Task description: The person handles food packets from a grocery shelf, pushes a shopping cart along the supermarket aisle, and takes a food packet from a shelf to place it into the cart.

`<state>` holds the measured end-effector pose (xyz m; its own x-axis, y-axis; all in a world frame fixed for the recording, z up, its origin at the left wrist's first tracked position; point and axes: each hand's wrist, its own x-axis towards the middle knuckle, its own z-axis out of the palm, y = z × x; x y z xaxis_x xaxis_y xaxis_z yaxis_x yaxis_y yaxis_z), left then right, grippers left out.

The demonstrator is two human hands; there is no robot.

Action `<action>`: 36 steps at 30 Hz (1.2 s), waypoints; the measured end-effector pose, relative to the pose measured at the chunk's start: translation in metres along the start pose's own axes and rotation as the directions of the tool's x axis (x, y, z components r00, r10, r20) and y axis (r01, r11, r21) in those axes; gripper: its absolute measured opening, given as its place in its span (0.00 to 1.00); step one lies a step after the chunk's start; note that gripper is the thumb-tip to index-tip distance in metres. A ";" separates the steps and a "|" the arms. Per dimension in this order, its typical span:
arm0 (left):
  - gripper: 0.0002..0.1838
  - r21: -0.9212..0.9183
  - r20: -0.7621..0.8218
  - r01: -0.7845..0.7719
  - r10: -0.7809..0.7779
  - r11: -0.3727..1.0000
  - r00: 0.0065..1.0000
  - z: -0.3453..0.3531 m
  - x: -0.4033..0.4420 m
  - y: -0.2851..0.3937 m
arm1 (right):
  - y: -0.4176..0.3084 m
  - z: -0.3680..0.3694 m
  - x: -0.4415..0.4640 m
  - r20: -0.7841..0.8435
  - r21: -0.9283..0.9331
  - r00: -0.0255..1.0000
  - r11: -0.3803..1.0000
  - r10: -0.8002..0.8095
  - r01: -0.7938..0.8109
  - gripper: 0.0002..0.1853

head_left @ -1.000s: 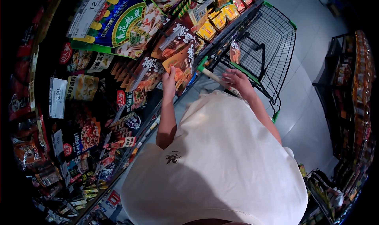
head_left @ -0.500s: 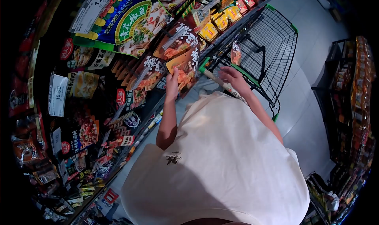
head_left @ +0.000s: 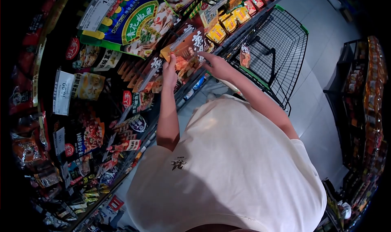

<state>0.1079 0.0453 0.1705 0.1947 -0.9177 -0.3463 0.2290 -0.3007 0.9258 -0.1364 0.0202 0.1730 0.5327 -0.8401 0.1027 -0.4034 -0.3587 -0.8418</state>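
My left hand [head_left: 169,72] is closed on the left edge of an orange-brown food packet [head_left: 184,58] with large white characters and a picture of a cooked dish. My right hand [head_left: 220,66] is at the packet's right edge, its fingertips closed on that side. The packet is right in front of the shelf, against a row of similar orange-brown packets [head_left: 132,76]. Its lower part is partly hidden by my left hand.
A wire shopping cart [head_left: 281,49] with green trim stands to the right, and a packet [head_left: 244,55] is inside it. Price tags [head_left: 63,93] and a large green-and-blue packet [head_left: 136,24] stick out from the left shelf. Another stocked shelf [head_left: 354,81] stands far right.
My right hand has moved left from beside the cart handle to the packet's right edge. My left hand has carried the packet slightly up and left, closer to the shelf.
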 end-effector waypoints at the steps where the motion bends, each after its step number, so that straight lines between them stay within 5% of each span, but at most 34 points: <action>1: 0.45 -0.015 0.004 -0.019 0.019 1.000 1.000 0.002 -0.001 0.002 | 0.009 0.010 0.005 -0.066 -0.028 0.991 0.993 -0.112 0.110 0.29; 2: 0.45 -0.031 0.006 -0.037 0.037 0.999 0.999 0.004 -0.002 0.004 | 0.019 0.019 0.009 -0.127 -0.064 0.966 0.974 -0.224 0.217 0.31; 8: 0.41 -0.036 -0.049 -0.090 0.088 0.995 0.995 0.006 0.002 -0.001 | -0.021 0.005 0.020 0.112 0.043 0.991 0.996 0.071 -0.076 0.40; 23: 0.32 -0.184 -0.144 -0.165 0.140 0.969 0.980 0.024 0.002 -0.014 | -0.011 0.022 0.036 -0.084 -0.440 0.947 0.864 -0.309 0.243 0.50; 36: 0.31 -0.216 -0.196 -0.170 0.127 0.962 0.972 0.027 -0.002 -0.014 | -0.022 0.031 0.041 -0.067 -0.544 0.969 0.822 -0.239 0.166 0.48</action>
<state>0.0783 0.0441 0.1623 0.4054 -0.8798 -0.2484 0.3930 -0.0777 0.9162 -0.0826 0.0059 0.1795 0.5625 -0.7551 0.3366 -0.6486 -0.6556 -0.3868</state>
